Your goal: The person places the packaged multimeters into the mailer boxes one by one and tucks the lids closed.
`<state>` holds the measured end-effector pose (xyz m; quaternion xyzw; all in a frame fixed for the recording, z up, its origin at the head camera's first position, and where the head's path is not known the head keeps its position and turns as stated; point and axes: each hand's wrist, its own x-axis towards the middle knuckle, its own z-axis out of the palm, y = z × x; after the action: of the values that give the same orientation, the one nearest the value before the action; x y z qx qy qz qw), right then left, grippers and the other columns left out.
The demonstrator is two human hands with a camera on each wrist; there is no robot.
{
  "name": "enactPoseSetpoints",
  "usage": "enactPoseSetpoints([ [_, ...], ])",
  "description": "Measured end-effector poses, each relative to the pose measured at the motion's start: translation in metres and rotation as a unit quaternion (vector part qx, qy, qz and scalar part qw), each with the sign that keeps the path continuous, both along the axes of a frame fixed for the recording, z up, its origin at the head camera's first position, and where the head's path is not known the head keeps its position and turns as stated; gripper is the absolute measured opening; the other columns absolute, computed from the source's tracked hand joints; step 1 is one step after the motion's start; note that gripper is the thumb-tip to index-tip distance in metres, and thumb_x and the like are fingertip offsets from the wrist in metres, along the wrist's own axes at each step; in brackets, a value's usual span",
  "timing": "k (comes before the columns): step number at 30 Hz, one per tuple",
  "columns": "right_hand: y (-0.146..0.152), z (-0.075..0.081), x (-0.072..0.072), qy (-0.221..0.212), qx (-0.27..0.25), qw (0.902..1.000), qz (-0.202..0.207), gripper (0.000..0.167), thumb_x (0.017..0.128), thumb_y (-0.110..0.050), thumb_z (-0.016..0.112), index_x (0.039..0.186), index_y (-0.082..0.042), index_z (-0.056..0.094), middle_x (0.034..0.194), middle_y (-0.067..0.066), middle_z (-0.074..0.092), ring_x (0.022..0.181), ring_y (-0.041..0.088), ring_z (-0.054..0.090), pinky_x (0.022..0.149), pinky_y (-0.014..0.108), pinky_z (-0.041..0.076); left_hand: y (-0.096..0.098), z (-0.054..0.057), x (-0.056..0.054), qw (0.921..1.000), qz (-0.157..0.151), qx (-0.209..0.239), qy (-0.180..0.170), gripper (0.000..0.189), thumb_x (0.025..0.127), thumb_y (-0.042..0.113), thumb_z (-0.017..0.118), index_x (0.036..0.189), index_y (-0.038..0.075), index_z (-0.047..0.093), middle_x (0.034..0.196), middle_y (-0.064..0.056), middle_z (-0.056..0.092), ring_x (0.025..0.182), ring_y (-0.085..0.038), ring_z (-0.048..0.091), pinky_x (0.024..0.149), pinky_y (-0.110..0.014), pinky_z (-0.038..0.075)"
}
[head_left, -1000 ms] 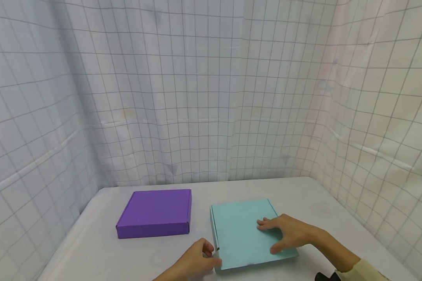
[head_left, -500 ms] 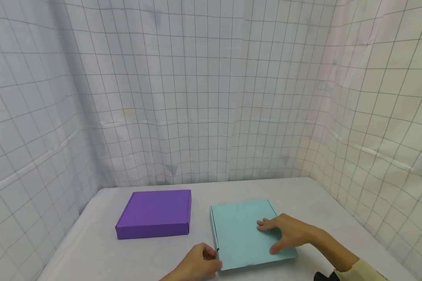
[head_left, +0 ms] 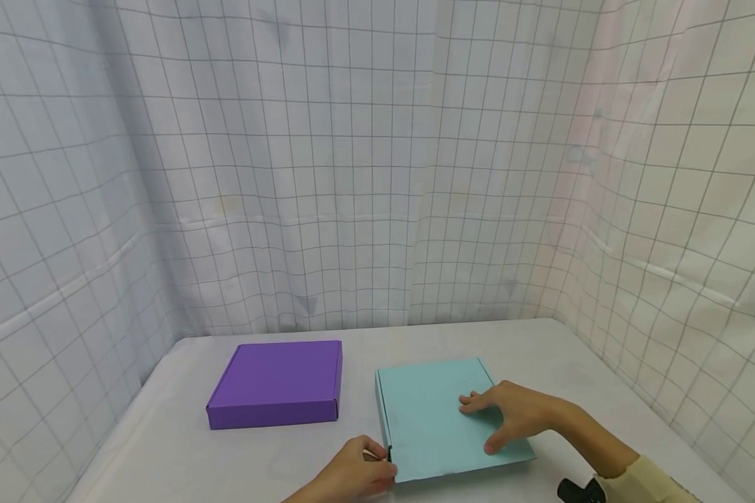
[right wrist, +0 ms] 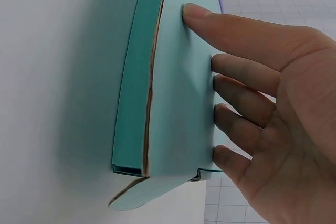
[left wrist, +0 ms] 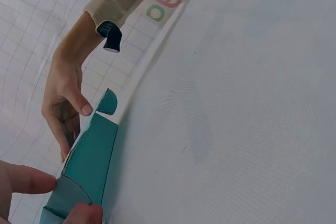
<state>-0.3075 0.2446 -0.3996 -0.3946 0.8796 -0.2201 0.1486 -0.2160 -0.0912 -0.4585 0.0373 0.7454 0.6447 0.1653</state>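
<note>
A light blue cardboard box point(head_left: 434, 412) lies on the table, right of centre. My left hand point(head_left: 355, 468) is at its near-left corner. In the left wrist view, the thumb and a fingertip pinch a rounded side tab point(left wrist: 71, 190) against the teal front wall point(left wrist: 92, 156). My right hand point(head_left: 522, 412) rests on the lid with its fingers spread, thumb and fingertips touching the surface. From the right wrist, the lid's front edge point(right wrist: 153, 77) stands slightly off the wall below. At the lid's other front corner, another rounded tab point(right wrist: 128, 195) sticks out free.
A closed purple box point(head_left: 277, 384) sits to the left on the white-covered table point(head_left: 157, 433). Gridded white curtains point(head_left: 352, 175) hang behind and on both sides. A dark band point(left wrist: 109, 36) is at the right sleeve's cuff.
My left hand has shifted slightly right at the box corner, its fingers closer in on the tab. A dark slit at that corner shows longer now. The right hand stays nearly still.
</note>
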Motion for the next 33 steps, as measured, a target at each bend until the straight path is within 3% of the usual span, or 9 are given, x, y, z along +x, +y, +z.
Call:
enactPoseSetpoints([
  [7,0.002,-0.003,0.000,0.004,-0.004,1.0000,-0.002,0.073,0.079,-0.040,0.088,0.143,-0.014,0.065,0.151,-0.001,0.052,0.142,0.035,0.043,0.112,0.066,0.032,-0.002,0.000,0.001,0.9996,-0.011,0.017,0.020,0.029,0.087,0.001,0.070,0.105,-0.005,0.047,0.095,-0.018,0.060,0.086,-0.026,0.070,0.081,-0.038,0.060],
  [14,0.002,-0.006,-0.001,-0.001,-0.003,1.0000,-0.009,0.073,0.078,-0.041,0.088,0.143,-0.016,0.065,0.151,-0.005,0.051,0.143,0.031,0.042,0.114,0.064,0.031,-0.001,-0.002,0.002,0.9989,-0.021,-0.017,0.038,0.029,0.087,0.001,0.070,0.104,-0.002,0.047,0.092,-0.014,0.063,0.081,-0.024,0.068,0.076,-0.036,0.058],
  [20,0.002,-0.007,-0.002,-0.006,-0.008,0.9999,-0.013,0.073,0.078,-0.039,0.089,0.143,-0.017,0.065,0.151,-0.006,0.051,0.144,0.030,0.042,0.114,0.065,0.029,-0.001,-0.004,0.002,0.9983,-0.013,-0.013,0.055,0.034,0.086,-0.004,0.074,0.103,-0.002,0.046,0.091,-0.013,0.064,0.081,-0.024,0.069,0.075,-0.038,0.060],
  [24,0.002,-0.009,-0.002,-0.006,-0.013,0.9998,-0.015,0.073,0.077,-0.038,0.089,0.143,-0.017,0.065,0.151,-0.006,0.051,0.144,0.030,0.041,0.115,0.065,0.027,0.000,-0.005,0.001,0.9986,-0.011,0.008,0.051,0.037,0.084,-0.010,0.075,0.104,-0.002,0.044,0.089,-0.015,0.063,0.077,-0.024,0.070,0.072,-0.038,0.062],
  [33,0.004,-0.010,0.002,0.011,-0.021,0.9996,-0.015,0.072,0.081,-0.043,0.086,0.143,-0.014,0.064,0.152,-0.004,0.051,0.144,0.032,0.042,0.114,0.069,0.023,0.001,-0.005,-0.001,0.9990,-0.009,-0.004,0.044,0.036,0.085,-0.009,0.074,0.106,-0.002,0.046,0.090,-0.015,0.062,0.077,-0.025,0.071,0.072,-0.038,0.062],
])
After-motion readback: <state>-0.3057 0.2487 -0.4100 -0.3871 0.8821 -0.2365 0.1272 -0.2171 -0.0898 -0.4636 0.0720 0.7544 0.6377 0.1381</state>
